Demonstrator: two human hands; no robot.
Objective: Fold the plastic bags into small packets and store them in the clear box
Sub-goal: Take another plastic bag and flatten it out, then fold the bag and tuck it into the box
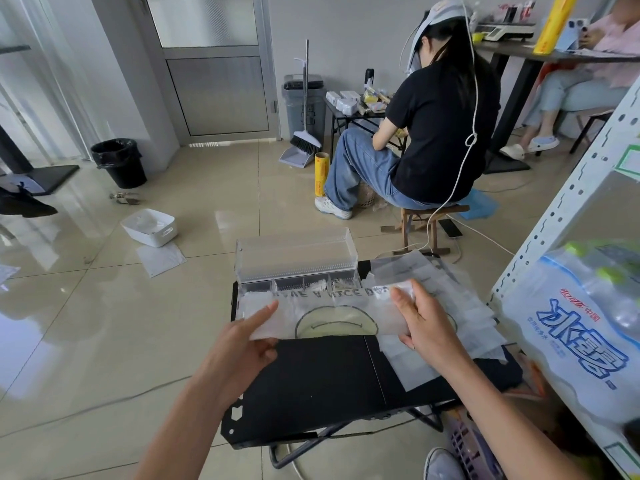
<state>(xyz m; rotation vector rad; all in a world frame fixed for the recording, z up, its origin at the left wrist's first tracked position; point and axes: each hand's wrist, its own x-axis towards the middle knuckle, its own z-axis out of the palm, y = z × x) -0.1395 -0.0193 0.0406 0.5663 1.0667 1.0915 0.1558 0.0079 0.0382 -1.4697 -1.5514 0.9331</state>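
Glossy beige floor tiles (104,323), indoor room, daylight at a glazed door (214,64). Low black folding desk (311,375) directly below the camera. Left hand (242,344) pinches the left end of a plastic bag (329,313): forefinger laid straight on top, thumb and remaining fingers curled at the near edge. Right hand (426,327) grasps the right end, fingers bent over the top and thumb at the near edge. Bag is translucent, folded into a long strip and stretched between both hands across the far half of the desk; dark lettering and a smiley outline show through. Clear box (294,258) sits at the desk's far edge, just behind the strip, lid tipped up; its divided compartments hold a few folded white packets (318,284), partly hidden by the strip. Loose pile of bags (450,306) covers the desk's right side, under the right hand. White metal shelf (571,202) close on the right, holding a wrapped pack of water bottles (588,323). On the floor to the left: white tub (150,226), black waste bin (119,162). Beyond the desk, a seated person in a black shirt (440,116), back turned; broom with dustpan (304,140) against the wall.
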